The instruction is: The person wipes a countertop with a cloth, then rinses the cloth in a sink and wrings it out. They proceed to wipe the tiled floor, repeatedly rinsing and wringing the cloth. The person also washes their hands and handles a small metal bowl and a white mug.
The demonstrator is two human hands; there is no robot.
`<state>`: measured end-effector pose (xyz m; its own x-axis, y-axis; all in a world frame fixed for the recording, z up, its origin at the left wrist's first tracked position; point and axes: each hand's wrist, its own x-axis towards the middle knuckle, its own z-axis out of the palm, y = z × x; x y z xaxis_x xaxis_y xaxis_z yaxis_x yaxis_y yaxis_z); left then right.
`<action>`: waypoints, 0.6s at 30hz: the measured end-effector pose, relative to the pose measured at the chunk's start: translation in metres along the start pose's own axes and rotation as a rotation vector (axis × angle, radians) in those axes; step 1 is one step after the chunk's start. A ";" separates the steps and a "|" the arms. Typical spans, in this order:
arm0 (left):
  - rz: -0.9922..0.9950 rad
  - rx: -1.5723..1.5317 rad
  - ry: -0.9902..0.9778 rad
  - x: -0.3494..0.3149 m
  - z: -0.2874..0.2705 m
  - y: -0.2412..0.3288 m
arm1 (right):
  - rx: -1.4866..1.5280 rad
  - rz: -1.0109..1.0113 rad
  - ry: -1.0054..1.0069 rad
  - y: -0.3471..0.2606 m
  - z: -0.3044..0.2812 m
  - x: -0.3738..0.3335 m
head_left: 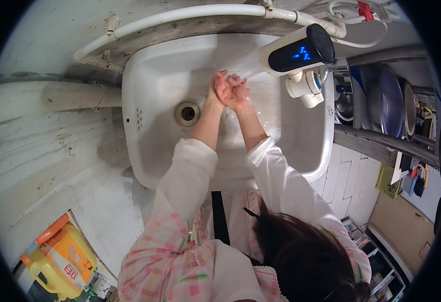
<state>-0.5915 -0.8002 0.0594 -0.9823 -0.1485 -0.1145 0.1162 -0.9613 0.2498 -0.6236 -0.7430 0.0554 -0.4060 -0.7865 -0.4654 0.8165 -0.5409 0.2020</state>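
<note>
Over the white sink (152,65), my left hand (220,89) and my right hand (239,95) touch each other, wrists close together and palms turned partly up. The fingers are loosely curved, and no object shows in either hand. The skin looks wet, and small drops glint on the basin floor beside my right wrist. At the right rim stands a white electric tap (301,53) with a black front panel lit in blue. Its outlet end is hard to make out. The round drain (187,114) lies open to the left of my left wrist.
A white pipe (190,13) curves along the wall behind the sink, and a thicker pipe (44,100) meets its left side. A rack (381,133) with pans (391,103) stands at right. A yellow jug (62,259) sits at lower left.
</note>
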 end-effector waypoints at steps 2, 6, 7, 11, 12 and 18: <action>0.029 -0.263 -0.048 -0.011 0.010 -0.007 | 0.184 -0.209 -0.076 0.020 -0.002 0.009; -0.094 -0.954 -0.190 -0.033 0.031 -0.044 | 0.207 -0.381 -0.170 0.026 0.004 0.007; -0.150 -1.062 -0.247 -0.039 0.037 -0.053 | 0.013 -0.358 -0.076 0.019 0.007 0.004; -0.217 0.035 0.366 -0.041 0.051 -0.064 | -1.804 -0.071 0.203 -0.021 0.005 -0.018; -0.293 0.139 0.545 -0.039 0.052 -0.064 | -2.193 -0.037 0.156 -0.025 0.003 -0.019; -0.027 0.202 0.833 0.012 0.026 -0.034 | -2.289 -0.425 0.258 -0.016 0.002 0.009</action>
<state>-0.6112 -0.7635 0.0748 -0.5467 -0.3239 -0.7722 -0.0118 -0.9191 0.3939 -0.6412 -0.7423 0.0501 -0.7217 -0.6231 -0.3016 -0.2297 0.6265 -0.7448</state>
